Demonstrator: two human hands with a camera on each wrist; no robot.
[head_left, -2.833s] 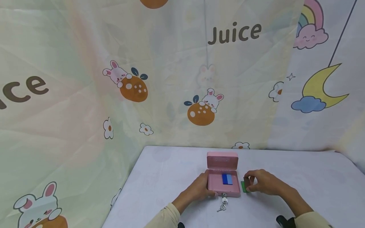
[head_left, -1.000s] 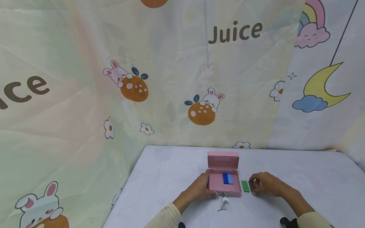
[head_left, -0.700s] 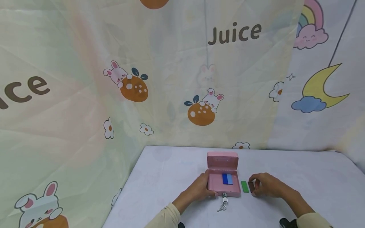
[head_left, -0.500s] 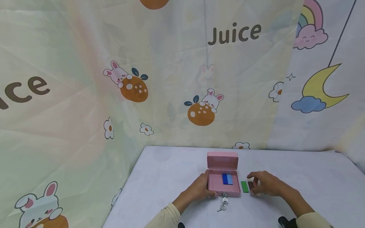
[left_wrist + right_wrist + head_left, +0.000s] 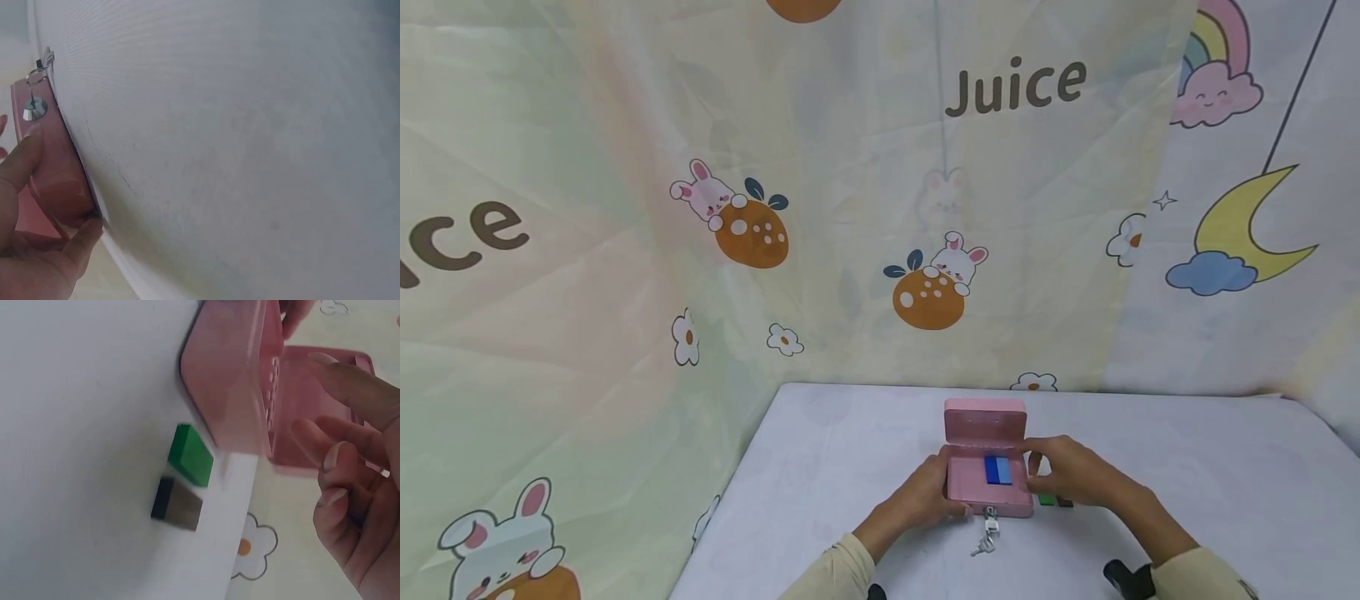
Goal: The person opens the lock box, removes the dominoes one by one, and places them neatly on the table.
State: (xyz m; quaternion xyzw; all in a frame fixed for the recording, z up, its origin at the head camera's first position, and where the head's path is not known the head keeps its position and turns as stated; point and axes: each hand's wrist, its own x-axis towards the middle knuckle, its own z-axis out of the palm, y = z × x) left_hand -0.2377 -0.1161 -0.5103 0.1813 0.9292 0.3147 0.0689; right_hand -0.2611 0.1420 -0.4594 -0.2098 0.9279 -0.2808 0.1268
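Observation:
A pink lidded cash box [image 5: 966,479] stands with its lid up. My left hand [image 5: 921,492] grips its left side, with the thumb on the front wall by the silver lock [image 5: 35,110]. Inside lie a dark blue block [image 5: 991,470] and a light blue block [image 5: 1004,471], side by side. My right hand [image 5: 1071,471] hovers at the box's right rim, fingers parted and holding nothing. Below it on the table, a green block [image 5: 194,457] and a brown block [image 5: 179,506] lie next to each other, partly hidden by the hand in the head view.
Keys [image 5: 983,545] hang from the lock at the box's front onto the white table [image 5: 850,442]. A printed curtain [image 5: 850,208] with rabbits and oranges rises behind the table's far edge. A black wrist strap [image 5: 1129,577] is on the right forearm.
My right hand set the brown block down beside the green one, let go of it, then moved up and left to the box's right rim. The left hand has stayed on the box.

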